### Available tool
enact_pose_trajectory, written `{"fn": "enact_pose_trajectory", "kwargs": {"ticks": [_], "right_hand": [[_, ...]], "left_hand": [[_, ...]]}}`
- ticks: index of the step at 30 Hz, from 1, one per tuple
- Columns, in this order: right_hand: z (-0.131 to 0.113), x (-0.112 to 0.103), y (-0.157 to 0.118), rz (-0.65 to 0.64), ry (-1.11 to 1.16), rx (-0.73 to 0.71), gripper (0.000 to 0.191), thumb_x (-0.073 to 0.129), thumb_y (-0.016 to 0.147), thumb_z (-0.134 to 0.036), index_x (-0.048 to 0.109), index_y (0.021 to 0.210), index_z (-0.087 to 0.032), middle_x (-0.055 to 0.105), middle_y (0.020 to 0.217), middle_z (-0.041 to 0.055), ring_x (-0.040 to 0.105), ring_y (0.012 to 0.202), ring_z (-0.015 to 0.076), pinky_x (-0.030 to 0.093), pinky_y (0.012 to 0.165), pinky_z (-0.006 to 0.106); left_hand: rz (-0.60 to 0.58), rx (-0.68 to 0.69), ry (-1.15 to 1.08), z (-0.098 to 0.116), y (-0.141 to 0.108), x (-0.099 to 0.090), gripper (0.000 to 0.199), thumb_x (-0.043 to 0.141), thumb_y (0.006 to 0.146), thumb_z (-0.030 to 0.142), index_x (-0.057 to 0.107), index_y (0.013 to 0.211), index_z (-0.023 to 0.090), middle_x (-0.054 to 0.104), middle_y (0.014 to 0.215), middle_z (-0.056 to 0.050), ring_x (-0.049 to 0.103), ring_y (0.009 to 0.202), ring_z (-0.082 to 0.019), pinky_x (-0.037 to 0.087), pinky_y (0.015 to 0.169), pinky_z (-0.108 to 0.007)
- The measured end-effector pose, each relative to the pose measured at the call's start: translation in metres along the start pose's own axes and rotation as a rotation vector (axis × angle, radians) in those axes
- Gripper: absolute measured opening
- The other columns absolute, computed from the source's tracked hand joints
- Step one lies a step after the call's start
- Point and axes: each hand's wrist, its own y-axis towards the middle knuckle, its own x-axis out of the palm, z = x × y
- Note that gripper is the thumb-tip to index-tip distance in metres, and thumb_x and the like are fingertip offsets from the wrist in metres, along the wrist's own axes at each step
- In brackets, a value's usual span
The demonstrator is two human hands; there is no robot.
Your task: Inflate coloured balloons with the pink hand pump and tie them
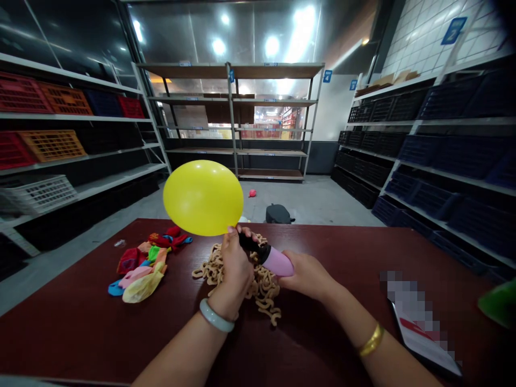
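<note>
An inflated yellow balloon (pixel 203 198) stands out above the table's far edge, its neck at the nozzle end of a black and pink hand pump (pixel 278 262). My left hand (pixel 236 260) is closed around the balloon's neck and the black front of the pump. The pink end of the pump is gripped by my right hand (pixel 304 273). Beneath both hands lies a heap of tan curly pieces (pixel 264 293). To the left, a pile of uninflated balloons (pixel 141 271) in several colours rests on the dark red table (pixel 326 333).
A flat item (pixel 427 338), partly pixelated, lies at the table's right. Something green (pixel 497 302) shows at the right edge. Beyond the table are a dark bag (pixel 279 214) and a small pink object (pixel 252 193) on the floor, with shelves and crates around.
</note>
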Motion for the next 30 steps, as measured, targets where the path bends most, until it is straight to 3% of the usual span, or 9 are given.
{"fn": "enact_pose_trajectory", "kwargs": {"ticks": [5,10,15,20,27,30], "right_hand": [[0.007,-0.001,0.001,-0.031,-0.064,0.022,0.042,0.063,0.073,-0.056,0.061,0.101,-0.025,0.07,0.092,0.0035,0.064,0.081,0.0234,0.033,0.061,0.027],[0.018,-0.012,0.003,-0.002,-0.075,0.062,0.042,0.064,0.072,-0.055,0.061,0.102,-0.026,0.07,0.093,0.0028,0.064,0.081,0.0232,0.033,0.06,0.027],[0.04,-0.019,0.008,0.074,-0.161,0.165,0.046,0.059,0.074,-0.06,0.06,0.102,-0.023,0.067,0.104,0.0072,0.063,0.091,0.0256,0.037,0.066,0.029],[0.061,-0.02,0.007,0.043,-0.278,0.339,0.061,0.061,0.069,-0.068,0.058,0.105,-0.02,0.067,0.104,0.0118,0.064,0.093,0.0298,0.041,0.067,0.033],[0.078,-0.027,-0.002,-0.036,-0.318,0.42,0.059,0.069,0.063,-0.062,0.061,0.102,-0.019,0.066,0.102,0.0141,0.063,0.093,0.0324,0.043,0.07,0.037],[0.068,-0.032,0.0,0.119,-0.284,0.341,0.052,0.068,0.068,-0.058,0.065,0.104,-0.019,0.063,0.108,0.0138,0.058,0.103,0.0331,0.042,0.08,0.042]], "left_hand": [[0.124,0.114,-0.038,0.023,0.033,-0.021,0.02,0.061,0.081,0.032,0.047,0.075,0.018,0.053,0.062,0.004,0.054,0.055,-0.01,0.047,0.058,-0.024],[0.234,0.05,-0.044,0.034,0.051,-0.037,0.021,0.064,0.081,0.032,0.052,0.075,0.016,0.063,0.067,0.0,0.062,0.06,-0.01,0.051,0.065,-0.024],[0.122,-0.014,-0.039,0.03,0.044,-0.032,0.025,0.069,0.078,0.034,0.054,0.074,0.015,0.065,0.071,0.0,0.064,0.064,-0.01,0.052,0.068,-0.024],[0.054,-0.145,-0.022,0.025,0.039,-0.029,0.024,0.07,0.078,0.034,0.056,0.075,0.015,0.064,0.073,-0.001,0.063,0.064,-0.01,0.052,0.062,-0.022],[-0.116,-0.278,-0.017,0.014,0.03,-0.027,0.029,0.069,0.078,0.038,0.052,0.072,0.016,0.056,0.068,0.0,0.056,0.062,-0.011,0.047,0.057,-0.021],[-0.156,-0.314,0.022,0.006,0.019,-0.021,0.03,0.068,0.079,0.039,0.049,0.069,0.017,0.051,0.063,0.001,0.051,0.058,-0.01,0.041,0.051,-0.019]]}}
